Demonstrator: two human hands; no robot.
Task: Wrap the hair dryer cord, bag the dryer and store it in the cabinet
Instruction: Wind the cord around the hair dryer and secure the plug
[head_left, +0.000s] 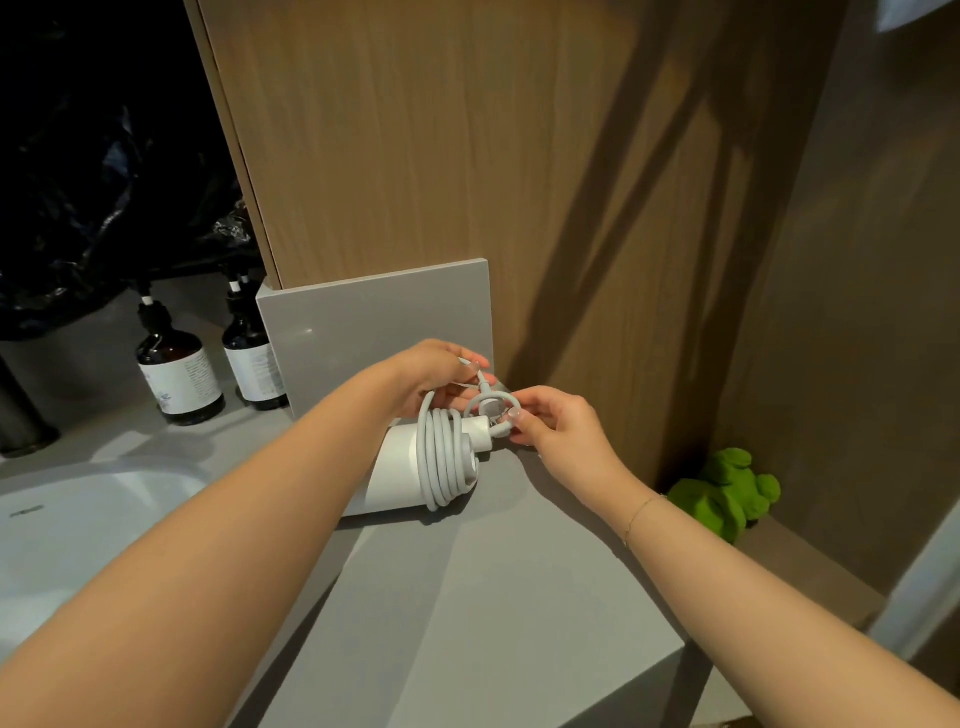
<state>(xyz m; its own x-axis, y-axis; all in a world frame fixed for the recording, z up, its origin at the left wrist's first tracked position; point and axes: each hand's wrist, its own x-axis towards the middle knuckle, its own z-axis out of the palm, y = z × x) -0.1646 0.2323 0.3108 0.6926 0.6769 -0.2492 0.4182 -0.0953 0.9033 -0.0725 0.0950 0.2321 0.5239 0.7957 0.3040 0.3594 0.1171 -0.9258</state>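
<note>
A white hair dryer (400, 470) lies on the grey counter (493, 597), close to the back corner. Its pale grey cord (444, 457) is coiled in several loops around the body. My left hand (434, 371) reaches over the dryer and pinches the cord end near the plug (485, 387). My right hand (550, 421) pinches a small loop of cord at the dryer's end. Both hands meet just above the dryer. The plug is partly hidden by my fingers.
Two dark pump bottles (179, 371) with white labels stand at the back left. A white sink basin (78, 525) lies at the left. A grey backsplash panel (374, 322) and wooden wall rise behind. A green plush toy (727, 491) sits on the floor at right.
</note>
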